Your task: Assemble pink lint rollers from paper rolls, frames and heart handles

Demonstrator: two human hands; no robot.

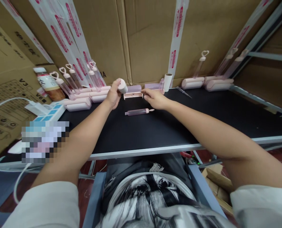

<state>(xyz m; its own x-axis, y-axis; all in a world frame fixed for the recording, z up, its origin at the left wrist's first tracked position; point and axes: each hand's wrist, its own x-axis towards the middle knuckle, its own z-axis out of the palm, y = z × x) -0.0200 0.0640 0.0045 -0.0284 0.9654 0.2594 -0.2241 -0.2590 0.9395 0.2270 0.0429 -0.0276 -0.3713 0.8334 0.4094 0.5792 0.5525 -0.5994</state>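
Observation:
My left hand (114, 95) is wrapped round a white paper roll (123, 86), like a lint roller refill, raised above the black table. My right hand (156, 99) has its fingertips closed at the right end of a pink plastic holder (133, 96), a shallow open piece standing on the table. Behind it lie a clear lilac cover (134, 88) and a second lilac cover (152, 85). In front of both hands rests a clear pinkish handle tube (137, 112). A white tube with a brown core (167, 82) stands upright beyond my right hand.
Pink-and-white lint rollers with heart-topped handles stand at left (77, 104) and right (192, 83). A small screwdriver (184, 92) lies on the right. At left are a drink bottle (48, 83) and a power strip (52, 110) with white cables. Cardboard boxes (147, 38) wall the back.

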